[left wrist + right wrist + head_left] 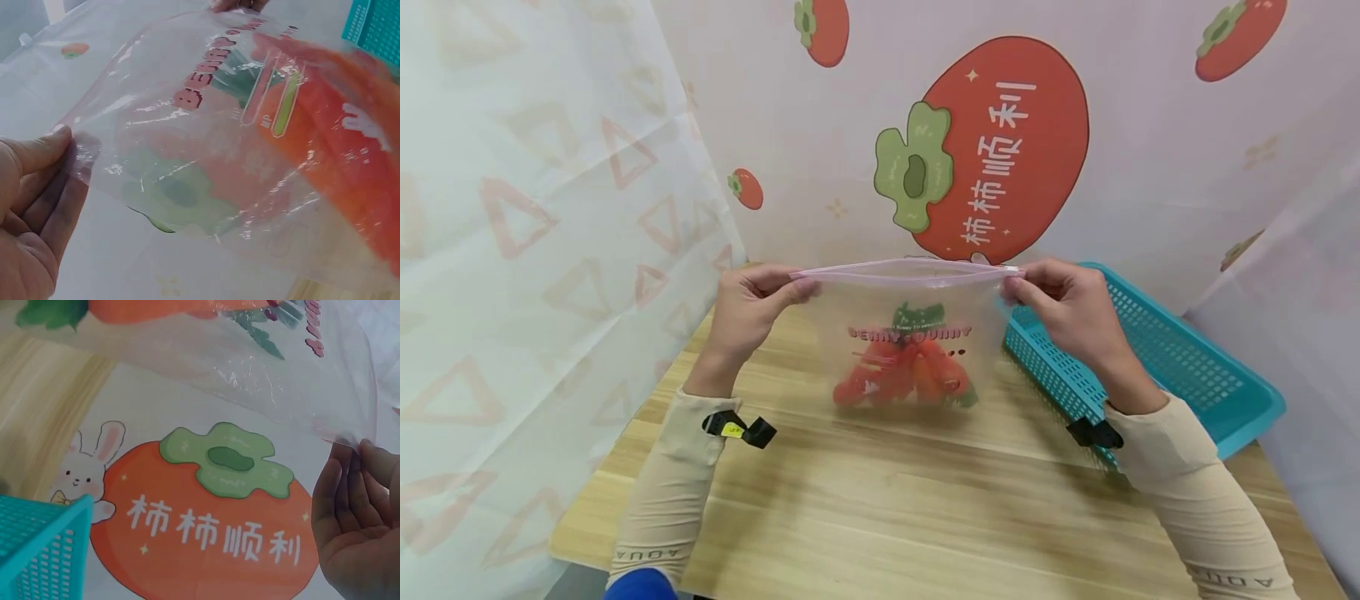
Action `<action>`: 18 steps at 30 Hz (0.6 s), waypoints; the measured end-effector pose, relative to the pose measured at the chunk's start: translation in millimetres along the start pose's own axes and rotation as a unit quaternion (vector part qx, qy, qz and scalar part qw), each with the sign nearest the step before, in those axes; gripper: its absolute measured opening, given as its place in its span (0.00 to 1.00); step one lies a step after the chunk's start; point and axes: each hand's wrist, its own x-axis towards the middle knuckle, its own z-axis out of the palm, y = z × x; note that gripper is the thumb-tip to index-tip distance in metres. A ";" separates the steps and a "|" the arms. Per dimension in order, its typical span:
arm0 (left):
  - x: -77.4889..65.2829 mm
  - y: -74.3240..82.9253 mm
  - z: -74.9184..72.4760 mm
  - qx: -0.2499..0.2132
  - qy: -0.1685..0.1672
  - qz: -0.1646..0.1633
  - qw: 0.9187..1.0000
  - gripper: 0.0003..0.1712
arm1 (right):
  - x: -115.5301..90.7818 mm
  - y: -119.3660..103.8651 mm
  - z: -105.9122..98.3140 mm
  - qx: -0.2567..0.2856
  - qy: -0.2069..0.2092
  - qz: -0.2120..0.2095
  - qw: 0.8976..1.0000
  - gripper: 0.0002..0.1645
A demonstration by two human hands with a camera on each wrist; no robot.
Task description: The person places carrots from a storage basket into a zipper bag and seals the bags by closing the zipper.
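Note:
A translucent zip bag [861, 310] with a pink top edge hangs upright between both hands, printed with lettering on its front. My left hand [747, 315] pinches its upper left corner between thumb and fingers. At the opposite upper corner, beside the white slider [1011, 271], my right hand [1067, 310] pinches the edge. The mouth shows a narrow gap between the two pink strips. Low in the bag lie several orange-red, carrot-like vegetables [331, 119] with green tops [917, 317], blurred by the plastic.
A turquoise perforated basket [1052, 379] stands on the right of the wooden table [880, 500], partly behind the right hand and forearm. A white backdrop [820, 142] printed with persimmons rises behind the table, and patterned sheeting [550, 250] hangs along the left.

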 end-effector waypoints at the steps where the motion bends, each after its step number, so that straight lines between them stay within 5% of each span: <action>1: 0.0 -1.7 1.3 -0.003 -0.005 -0.010 1.000 0.09 | -1.8 2.5 0.9 0.004 -0.004 0.006 1.000 0.09; 8: 1.0 -25.4 8.0 -0.035 -0.006 -0.076 0.997 0.10 | -6.7 24.5 18.1 0.026 -0.021 0.062 0.998 0.14; 18: 3.1 -30.3 4.1 -0.011 -0.006 -0.061 0.998 0.12 | -13.9 34.5 21.8 0.011 0.039 0.021 0.999 0.12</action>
